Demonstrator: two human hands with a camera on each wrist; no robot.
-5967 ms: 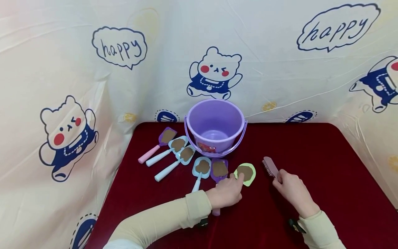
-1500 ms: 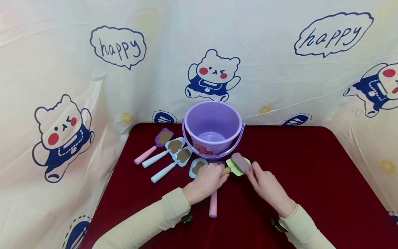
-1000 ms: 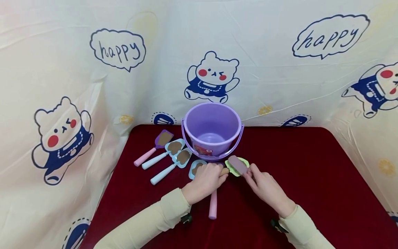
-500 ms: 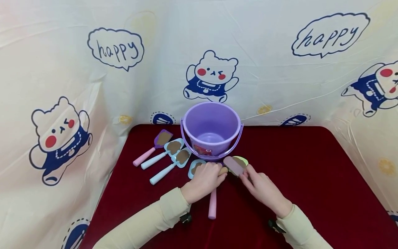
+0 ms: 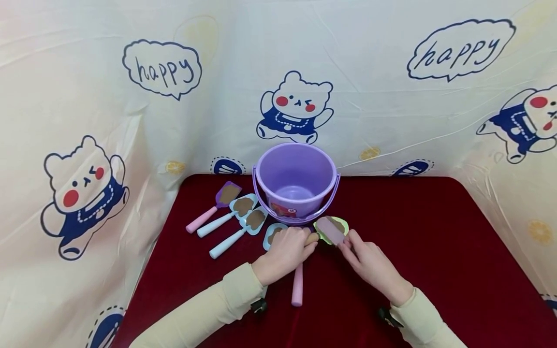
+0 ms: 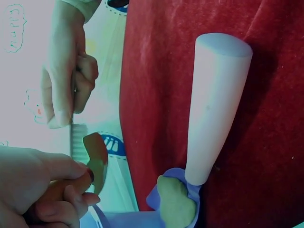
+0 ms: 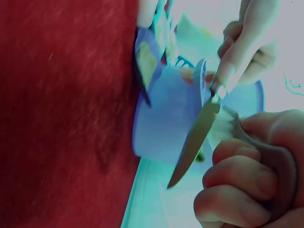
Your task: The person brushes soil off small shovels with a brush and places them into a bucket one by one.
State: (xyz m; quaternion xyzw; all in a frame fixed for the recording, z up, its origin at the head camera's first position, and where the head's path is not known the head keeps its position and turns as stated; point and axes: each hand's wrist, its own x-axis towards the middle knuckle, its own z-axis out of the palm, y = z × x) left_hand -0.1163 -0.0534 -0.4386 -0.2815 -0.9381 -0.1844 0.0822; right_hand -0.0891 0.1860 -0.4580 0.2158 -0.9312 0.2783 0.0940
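My left hand grips the tan handle of a small green toy shovel, whose blade carries a brown patch. A mauve brush is held in my right hand, its head lying across that blade and covering part of the patch. The right wrist view shows the shovel blade edge-on, above the table, with the brush bristles against it. Under my left hand, a light-blue shovel and a purple one with a pink handle are partly hidden.
A purple bucket with its handle down stands behind the hands. Left of it lie a purple shovel with a pink handle and two light-blue shovels, all with brown patches. Dark red cloth covers the table; a printed curtain surrounds it.
Since six seconds ago, my left hand has taken the green shovel by its handle and shifted left; my right hand has brought the brush onto its blade. Lately the brush has moved slightly over the blade.
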